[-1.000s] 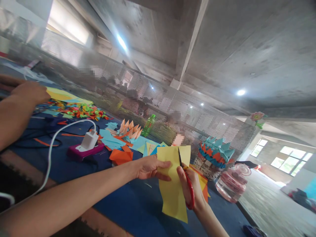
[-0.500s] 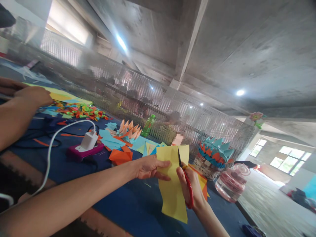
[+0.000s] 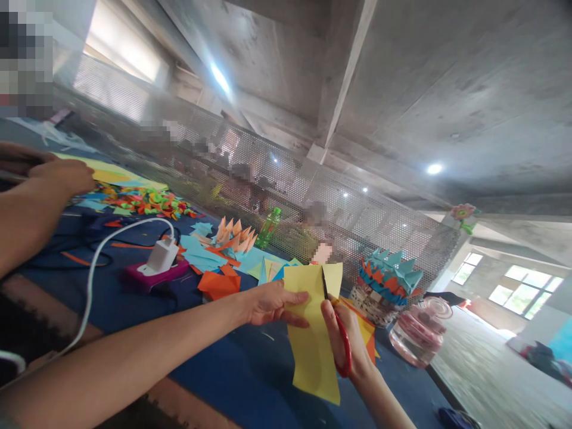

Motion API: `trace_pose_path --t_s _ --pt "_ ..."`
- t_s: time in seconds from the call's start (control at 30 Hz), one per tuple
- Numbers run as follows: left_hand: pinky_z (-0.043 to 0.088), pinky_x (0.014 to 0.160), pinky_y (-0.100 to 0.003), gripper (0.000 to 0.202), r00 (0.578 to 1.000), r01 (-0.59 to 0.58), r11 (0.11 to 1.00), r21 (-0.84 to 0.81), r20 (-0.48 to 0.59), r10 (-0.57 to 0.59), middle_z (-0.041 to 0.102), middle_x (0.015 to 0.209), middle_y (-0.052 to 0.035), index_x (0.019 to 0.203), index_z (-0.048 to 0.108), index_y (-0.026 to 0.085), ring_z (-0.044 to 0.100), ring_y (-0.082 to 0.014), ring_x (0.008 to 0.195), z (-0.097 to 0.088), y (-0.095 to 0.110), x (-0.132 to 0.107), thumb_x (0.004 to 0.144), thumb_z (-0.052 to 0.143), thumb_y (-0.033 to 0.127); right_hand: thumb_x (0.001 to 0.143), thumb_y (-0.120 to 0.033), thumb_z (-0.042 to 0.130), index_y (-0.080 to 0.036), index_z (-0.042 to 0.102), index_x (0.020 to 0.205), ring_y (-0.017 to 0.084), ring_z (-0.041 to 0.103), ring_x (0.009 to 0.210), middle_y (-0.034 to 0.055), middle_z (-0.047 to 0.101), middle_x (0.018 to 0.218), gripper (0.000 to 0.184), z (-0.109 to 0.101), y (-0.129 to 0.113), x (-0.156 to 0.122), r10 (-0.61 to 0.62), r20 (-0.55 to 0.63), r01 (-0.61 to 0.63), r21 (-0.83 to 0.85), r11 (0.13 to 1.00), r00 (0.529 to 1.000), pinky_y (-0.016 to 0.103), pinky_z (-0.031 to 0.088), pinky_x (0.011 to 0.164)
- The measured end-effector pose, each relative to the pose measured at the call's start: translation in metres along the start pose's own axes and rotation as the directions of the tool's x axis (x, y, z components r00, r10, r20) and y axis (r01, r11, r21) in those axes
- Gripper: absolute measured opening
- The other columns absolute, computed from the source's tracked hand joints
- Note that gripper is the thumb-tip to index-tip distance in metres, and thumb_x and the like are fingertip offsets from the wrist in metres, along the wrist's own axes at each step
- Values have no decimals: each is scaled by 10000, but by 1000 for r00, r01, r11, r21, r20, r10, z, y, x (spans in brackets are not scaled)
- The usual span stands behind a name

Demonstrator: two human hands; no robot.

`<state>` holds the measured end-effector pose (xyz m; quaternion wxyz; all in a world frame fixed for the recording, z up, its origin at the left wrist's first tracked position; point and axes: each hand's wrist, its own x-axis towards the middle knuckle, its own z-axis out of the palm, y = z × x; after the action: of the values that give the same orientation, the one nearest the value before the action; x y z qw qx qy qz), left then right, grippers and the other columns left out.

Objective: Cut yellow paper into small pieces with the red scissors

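My left hand (image 3: 272, 304) pinches the left edge of a yellow sheet of paper (image 3: 313, 351) held up above the blue table (image 3: 232, 369). My right hand (image 3: 346, 339) grips red-handled scissors (image 3: 339, 333), its fingers through the loops. The dark blades point up into the sheet near its top edge, along a cut that runs down the sheet's middle.
Another person's hand (image 3: 58, 176) rests on paper at the far left. A white charger (image 3: 161, 256) with its cable sits on a purple block. Folded paper pieces (image 3: 232, 235), a green bottle (image 3: 268, 226), a paper-spiked basket (image 3: 384, 286) and a pink glass jar (image 3: 417, 333) stand along a mesh partition.
The scissors' blades have crept slightly higher along the cut in the yellow sheet. Both my hands keep their grips. The other person's hand at the left has shifted a little.
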<state>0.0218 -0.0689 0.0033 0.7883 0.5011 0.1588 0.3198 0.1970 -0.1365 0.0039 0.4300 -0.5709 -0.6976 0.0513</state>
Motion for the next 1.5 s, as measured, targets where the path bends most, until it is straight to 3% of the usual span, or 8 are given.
trace_pose_path --t_s 0.13,0.4,0.87,1.0,1.1,1.23,1.37,1.5 --pt "573 730 -329 562 999 25 1000 18 43 -26 702 1033 -142 1085 667 131 676 -257 948 0 -2 0 593 850 332 887 -615 386 -191 466 642 119 354 504 -21 434 546 497 -1 -1 3 -10 49 10 5 1000 999 261 275 469" --pt "572 736 -340 585 999 35 999 14 26 -35 715 987 -117 1067 668 151 679 -256 938 -1 -3 1 551 871 339 897 -601 385 -193 477 675 126 376 520 -14 463 577 473 0 -1 4 5 55 -6 15 1000 998 262 288 488" --pt "578 742 -316 515 998 68 998 -2 15 -68 715 1019 -99 1017 683 166 666 -235 976 0 -4 1 557 871 302 851 -622 434 -177 487 625 109 347 506 -22 431 540 502 4 1 5 43 -7 -43 17 999 999 240 264 464" --pt "581 734 -318 477 997 72 997 8 8 -72 724 976 -91 1008 679 162 683 -223 912 0 -1 1 588 856 301 840 -641 430 -173 517 647 119 396 492 2 495 546 514 3 1 5 90 33 -92 84 992 995 238 283 444" --pt "582 702 -290 406 998 51 999 -8 -40 -52 723 985 -105 996 686 138 685 -216 892 -2 5 1 642 824 282 850 -631 418 -195 487 626 117 391 437 -13 455 477 495 -3 0 5 148 43 -154 198 968 988 235 276 408" --pt "589 717 -292 344 997 -3 998 -65 -83 -3 709 1045 -112 1028 689 127 681 -205 888 -4 12 2 707 773 214 803 -578 552 -199 488 683 107 413 429 -45 435 475 402 -14 0 7 127 32 -131 269 954 991 224 318 424" --pt "595 689 -275 302 998 -8 997 -80 -66 2 707 1052 -113 1019 691 126 682 -184 850 -3 9 4 731 750 194 744 -523 658 -190 501 810 109 464 498 -48 496 577 374 -17 1 2 92 112 -122 298 947 989 220 359 464" --pt "591 678 -276 309 998 24 999 -34 -55 -26 717 1012 -99 982 695 138 684 -194 862 0 -2 4 703 780 239 664 -516 728 -189 524 902 165 587 580 -13 604 635 452 -9 3 -6 123 219 -202 388 899 968 263 457 525"
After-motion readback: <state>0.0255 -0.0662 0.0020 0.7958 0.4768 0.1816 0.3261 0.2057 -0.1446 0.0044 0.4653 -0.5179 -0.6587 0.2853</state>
